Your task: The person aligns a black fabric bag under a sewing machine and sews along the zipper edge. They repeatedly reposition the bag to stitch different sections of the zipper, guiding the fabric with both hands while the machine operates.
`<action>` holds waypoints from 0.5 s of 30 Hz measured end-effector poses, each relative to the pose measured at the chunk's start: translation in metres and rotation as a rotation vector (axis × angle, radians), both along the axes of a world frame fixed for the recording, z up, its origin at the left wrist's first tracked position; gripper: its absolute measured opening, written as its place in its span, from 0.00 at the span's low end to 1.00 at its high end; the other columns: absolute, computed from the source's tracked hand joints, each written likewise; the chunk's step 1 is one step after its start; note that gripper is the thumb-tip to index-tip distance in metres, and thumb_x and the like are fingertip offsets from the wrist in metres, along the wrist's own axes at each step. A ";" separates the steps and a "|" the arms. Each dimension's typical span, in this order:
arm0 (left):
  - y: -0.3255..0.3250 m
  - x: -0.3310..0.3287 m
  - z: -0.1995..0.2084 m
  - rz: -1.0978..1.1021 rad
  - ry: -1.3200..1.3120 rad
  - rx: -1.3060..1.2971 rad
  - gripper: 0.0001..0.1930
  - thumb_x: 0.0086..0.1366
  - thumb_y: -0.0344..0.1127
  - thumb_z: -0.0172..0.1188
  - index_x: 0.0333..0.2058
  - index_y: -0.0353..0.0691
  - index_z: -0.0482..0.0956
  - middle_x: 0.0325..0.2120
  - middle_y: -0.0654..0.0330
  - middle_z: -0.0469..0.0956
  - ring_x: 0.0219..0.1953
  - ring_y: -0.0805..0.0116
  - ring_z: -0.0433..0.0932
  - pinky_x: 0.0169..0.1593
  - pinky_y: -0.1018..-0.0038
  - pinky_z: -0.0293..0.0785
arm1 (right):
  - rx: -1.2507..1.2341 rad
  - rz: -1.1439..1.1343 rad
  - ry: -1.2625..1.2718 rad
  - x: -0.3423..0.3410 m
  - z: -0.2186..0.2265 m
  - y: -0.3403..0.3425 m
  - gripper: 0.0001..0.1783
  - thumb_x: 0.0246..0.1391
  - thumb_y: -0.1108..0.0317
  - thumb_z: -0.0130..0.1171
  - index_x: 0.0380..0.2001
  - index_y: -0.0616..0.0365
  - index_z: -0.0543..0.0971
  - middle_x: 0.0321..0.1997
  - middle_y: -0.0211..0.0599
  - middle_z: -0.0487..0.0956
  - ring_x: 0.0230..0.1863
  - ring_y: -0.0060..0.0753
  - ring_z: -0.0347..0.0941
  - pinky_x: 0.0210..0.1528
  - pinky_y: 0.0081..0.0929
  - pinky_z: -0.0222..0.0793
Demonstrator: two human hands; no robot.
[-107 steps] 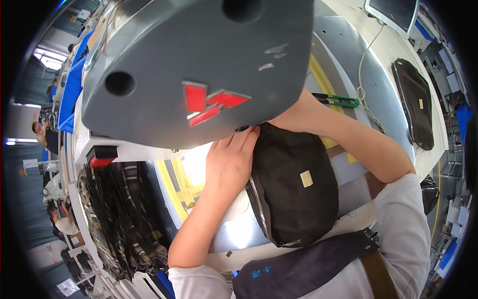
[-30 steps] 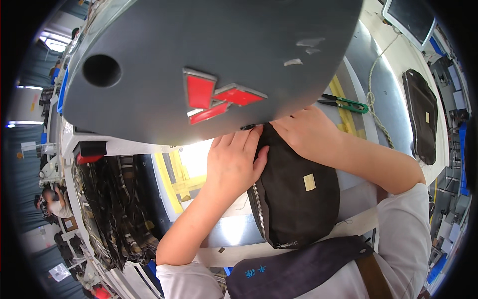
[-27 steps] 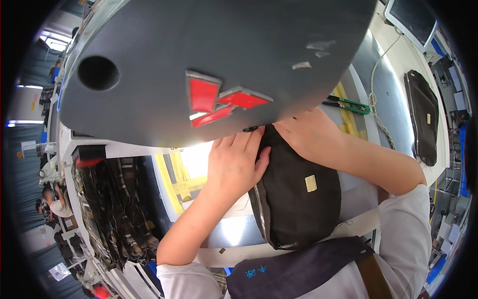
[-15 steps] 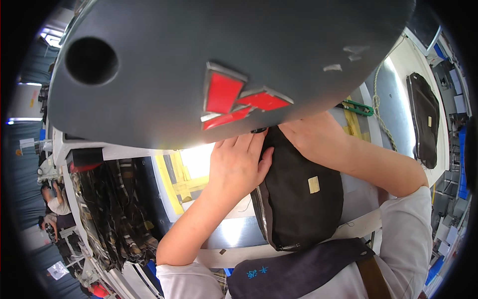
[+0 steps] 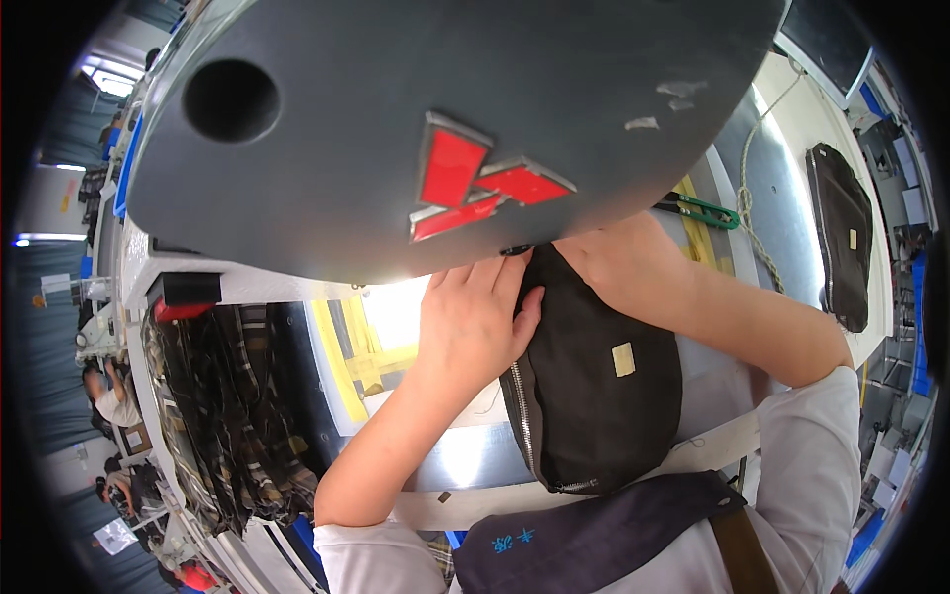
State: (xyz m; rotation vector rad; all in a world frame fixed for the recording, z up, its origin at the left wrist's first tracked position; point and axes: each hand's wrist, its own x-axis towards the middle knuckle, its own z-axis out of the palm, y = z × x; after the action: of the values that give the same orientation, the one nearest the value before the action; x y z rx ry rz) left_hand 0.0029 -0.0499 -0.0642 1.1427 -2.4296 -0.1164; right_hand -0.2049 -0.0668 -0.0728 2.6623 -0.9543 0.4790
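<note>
A black fabric pouch (image 5: 594,416) with a metal zipper along its left edge and a small pale yellow tag lies in front of me. Its far end runs beneath the dark grey head of a sewing machine (image 5: 327,188). My left hand (image 5: 473,319) lies flat at the pouch's left edge, fingers stretched forward and thumb on the fabric; the fingertips reach the machine's lower rim. On the pouch's far right part rests my right hand (image 5: 633,267). Most of its fingers are hidden by the machine head, so its grip does not show. The stitching spot is also hidden.
Green-handled snips (image 5: 708,211) lie beyond my right hand, near a hanging cord (image 5: 749,213). Another black pouch (image 5: 844,238) lies at the far right. Dark patterned fabric (image 5: 233,406) is heaped on the left. Yellow tape (image 5: 334,356) marks the machine bed.
The machine head appears slightly higher and tilted differently, as the view has shifted. My hands and the pouch are almost unmoved.
</note>
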 end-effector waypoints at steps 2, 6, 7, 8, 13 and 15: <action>-0.003 0.001 -0.001 0.008 0.007 -0.008 0.20 0.51 0.34 0.67 0.44 0.37 0.79 0.41 0.57 0.78 0.39 0.56 0.78 0.44 0.65 0.74 | -0.018 -0.016 -0.004 0.000 0.001 -0.003 0.11 0.42 0.67 0.57 0.30 0.60 0.81 0.37 0.31 0.71 0.39 0.28 0.70 0.36 0.23 0.69; -0.009 0.001 -0.005 0.048 -0.008 0.042 0.18 0.51 0.35 0.67 0.42 0.37 0.80 0.37 0.57 0.79 0.34 0.54 0.79 0.40 0.63 0.74 | -0.034 -0.066 0.034 0.000 0.002 -0.009 0.11 0.43 0.67 0.57 0.31 0.60 0.81 0.37 0.30 0.71 0.39 0.28 0.70 0.37 0.24 0.69; -0.010 0.000 -0.005 0.063 -0.020 0.065 0.18 0.51 0.35 0.67 0.42 0.37 0.80 0.36 0.56 0.79 0.32 0.53 0.79 0.39 0.63 0.74 | -0.030 -0.077 0.051 0.000 0.001 -0.011 0.11 0.43 0.67 0.57 0.31 0.60 0.80 0.37 0.30 0.71 0.40 0.28 0.70 0.37 0.24 0.69; -0.011 0.000 -0.005 0.059 -0.024 0.060 0.17 0.52 0.35 0.67 0.41 0.37 0.79 0.35 0.56 0.79 0.32 0.53 0.79 0.38 0.63 0.74 | -0.020 -0.073 0.033 0.000 0.000 -0.012 0.11 0.43 0.67 0.57 0.31 0.60 0.80 0.38 0.30 0.71 0.40 0.28 0.70 0.38 0.24 0.70; -0.011 0.001 -0.003 0.018 0.025 -0.004 0.16 0.53 0.35 0.66 0.41 0.38 0.79 0.32 0.56 0.80 0.31 0.53 0.79 0.37 0.63 0.74 | -0.010 -0.024 -0.029 -0.001 0.000 -0.012 0.10 0.44 0.68 0.56 0.31 0.59 0.80 0.39 0.30 0.71 0.41 0.27 0.70 0.39 0.23 0.70; -0.011 0.000 -0.002 0.017 0.025 -0.015 0.17 0.53 0.34 0.66 0.41 0.38 0.79 0.32 0.56 0.80 0.31 0.53 0.79 0.37 0.63 0.74 | -0.015 -0.031 -0.034 -0.001 0.000 -0.011 0.10 0.45 0.68 0.56 0.31 0.59 0.81 0.39 0.30 0.71 0.41 0.28 0.70 0.39 0.23 0.70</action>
State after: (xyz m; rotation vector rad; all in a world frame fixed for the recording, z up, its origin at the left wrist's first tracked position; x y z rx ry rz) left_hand 0.0033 -0.0608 -0.0657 1.1486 -2.3941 -0.1063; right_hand -0.2056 -0.0781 -0.0728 2.6299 -0.9959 0.5241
